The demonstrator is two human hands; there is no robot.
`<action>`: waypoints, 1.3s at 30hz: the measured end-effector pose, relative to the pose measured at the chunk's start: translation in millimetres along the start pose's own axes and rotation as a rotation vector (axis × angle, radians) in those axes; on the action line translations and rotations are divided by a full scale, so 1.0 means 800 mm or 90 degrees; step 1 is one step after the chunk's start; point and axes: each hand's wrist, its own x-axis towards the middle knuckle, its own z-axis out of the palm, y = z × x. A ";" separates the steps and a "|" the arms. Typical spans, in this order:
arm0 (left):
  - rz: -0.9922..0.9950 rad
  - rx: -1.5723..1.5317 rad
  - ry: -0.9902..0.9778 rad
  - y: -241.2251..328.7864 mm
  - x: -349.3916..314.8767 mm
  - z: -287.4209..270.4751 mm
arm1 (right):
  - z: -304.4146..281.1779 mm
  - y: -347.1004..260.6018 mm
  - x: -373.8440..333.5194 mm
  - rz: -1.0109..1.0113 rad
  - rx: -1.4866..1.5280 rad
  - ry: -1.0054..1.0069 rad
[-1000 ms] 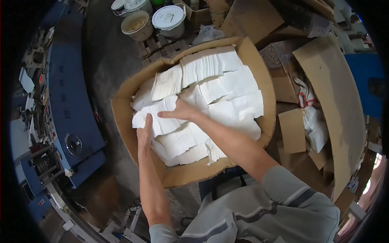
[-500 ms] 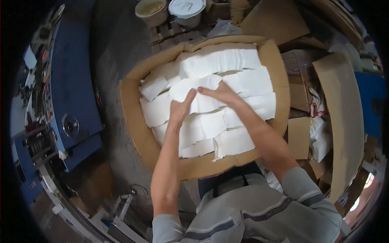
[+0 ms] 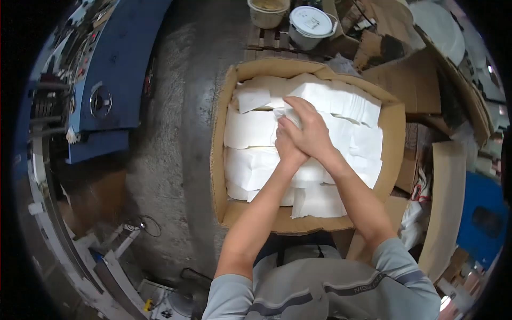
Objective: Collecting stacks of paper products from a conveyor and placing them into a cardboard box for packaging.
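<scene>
A large open cardboard box point(image 3: 217, 176) stands in front of me, filled with rows of stacked white paper sheets point(image 3: 250, 128). Over the middle of these rows my two hands meet. My right hand point(image 3: 312, 130) is curled, its fingers and thumb closed round a small bunch of white sheets point(image 3: 287, 113). Tucked against its palm side is my left hand point(image 3: 288, 148), whose fingers are mostly hidden under the right one. A loose folded white sheet point(image 3: 253, 99) lies on the stacks at the far left corner.
A blue machine point(image 3: 114, 69) with a handwheel point(image 3: 100, 101) stands on the left. Two buckets, one with a white lid point(image 3: 311, 21), sit on a wooden pallet point(image 3: 266, 40) behind the box. Cardboard pieces point(image 3: 442, 202) and a blue panel point(image 3: 482, 218) are on the right.
My hands were apart, gripping a wide bunch of white sheets; now they are together, the right lapping over the left. The view has shifted, so the box appears farther right.
</scene>
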 end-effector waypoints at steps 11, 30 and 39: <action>0.093 0.316 -0.215 -0.017 0.036 -0.065 | 0.064 0.067 0.007 -0.016 -0.219 -0.225; 0.023 0.539 -0.068 0.104 0.052 -0.104 | 0.037 0.100 -0.021 -0.093 -0.218 -0.010; -0.099 0.554 -0.216 0.079 0.131 0.077 | 0.000 0.087 -0.030 0.014 -0.188 0.000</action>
